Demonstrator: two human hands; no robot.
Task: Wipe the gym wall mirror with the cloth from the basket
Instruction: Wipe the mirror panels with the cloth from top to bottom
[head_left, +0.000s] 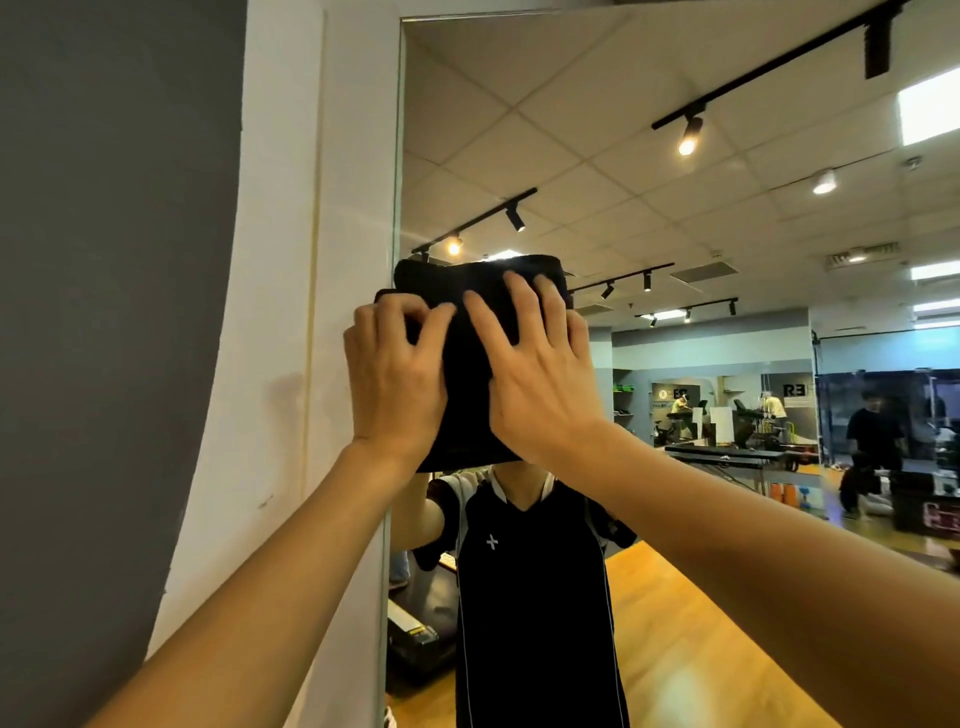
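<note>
Head view shows both hands holding a dark folded cloth (470, 374) flat against the mirror (675, 260), close to the mirror's left edge. The left hand (392, 384) has bent fingers bunching the cloth's left side. The right hand (540, 384) lies on it with fingers spread, pushing. The cloth looks soft, light and floppy, so it may slide or unfold. Best to keep palms on its middle, with fingertips near the top fold. The glass is hard and probably slippery.

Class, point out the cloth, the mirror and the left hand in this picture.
cloth (470, 395): head view, dark middle between the hands.
mirror (675, 234): head view, glass reflecting the ceiling.
left hand (395, 379): head view, back of hand.
</note>
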